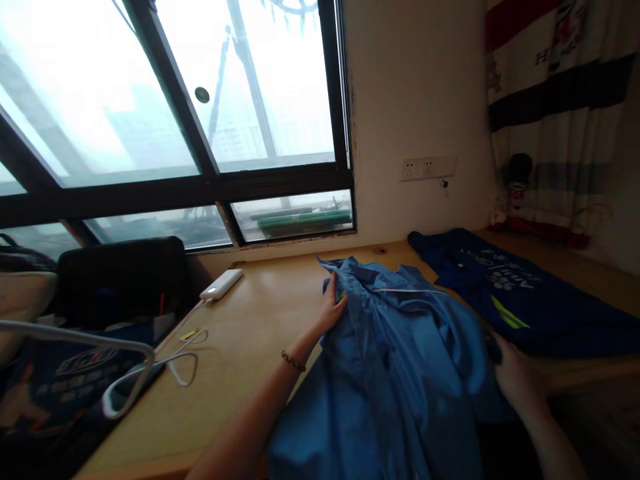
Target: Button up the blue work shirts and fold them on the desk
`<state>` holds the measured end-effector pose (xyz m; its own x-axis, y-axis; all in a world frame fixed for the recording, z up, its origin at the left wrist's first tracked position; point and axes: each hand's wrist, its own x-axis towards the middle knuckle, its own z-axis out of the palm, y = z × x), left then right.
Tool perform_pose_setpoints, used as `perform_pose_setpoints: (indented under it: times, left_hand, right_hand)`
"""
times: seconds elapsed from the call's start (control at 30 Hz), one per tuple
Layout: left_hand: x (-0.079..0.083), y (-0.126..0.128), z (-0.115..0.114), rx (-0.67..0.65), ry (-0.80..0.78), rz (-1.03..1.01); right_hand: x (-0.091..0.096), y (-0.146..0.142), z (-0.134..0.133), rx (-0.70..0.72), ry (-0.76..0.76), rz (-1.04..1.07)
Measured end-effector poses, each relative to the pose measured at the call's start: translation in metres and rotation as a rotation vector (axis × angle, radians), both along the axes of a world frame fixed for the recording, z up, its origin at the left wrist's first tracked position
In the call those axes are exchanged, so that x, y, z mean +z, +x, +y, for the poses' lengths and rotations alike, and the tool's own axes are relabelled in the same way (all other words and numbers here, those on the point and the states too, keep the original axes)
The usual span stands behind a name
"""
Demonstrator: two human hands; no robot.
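Observation:
A light blue jacket (pixel 400 353) lies crumpled on the wooden desk (pixel 250 333), its lower part hanging over the front edge. My left hand (pixel 331 308) reaches forward and grips the jacket's far left edge, fingers closed on the fabric. A bead bracelet circles that wrist. My right hand (pixel 515 373) holds the jacket's right side, its fingertips tucked under the cloth.
A dark blue printed garment (pixel 520 293) lies at the desk's right. A white power bank (pixel 221 283) with a looping white cable (pixel 180 363) sits at left, near a black bag (pixel 120 277). Window behind, wall sockets (pixel 427 167), striped curtain (pixel 560 113) at right.

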<state>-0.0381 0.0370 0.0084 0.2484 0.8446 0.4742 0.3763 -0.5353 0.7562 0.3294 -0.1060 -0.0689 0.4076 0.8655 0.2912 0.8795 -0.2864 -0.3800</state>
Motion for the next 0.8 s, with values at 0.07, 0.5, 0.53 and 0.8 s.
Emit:
perform_pose_setpoints:
  times: [0.07,0.5,0.53,0.8]
  left_hand:
    - [0.011,0.027,-0.010,-0.206,0.075,0.197]
    - [-0.020,-0.043,0.046,0.587,-0.324,0.494]
    - [-0.026,-0.047,0.046,0.569,-0.362,0.525]
    - [-0.042,-0.039,0.035,0.482,-0.266,0.548]
  right_hand:
    - [0.004,-0.006,-0.002,-0.009,0.000,0.049]
    - [0.074,-0.006,-0.032,0.068,0.227,1.108]
    - [0.088,-0.020,-0.041,0.295,0.137,1.101]
    - [0.152,-0.135,-0.039,1.564,-0.694,0.666]
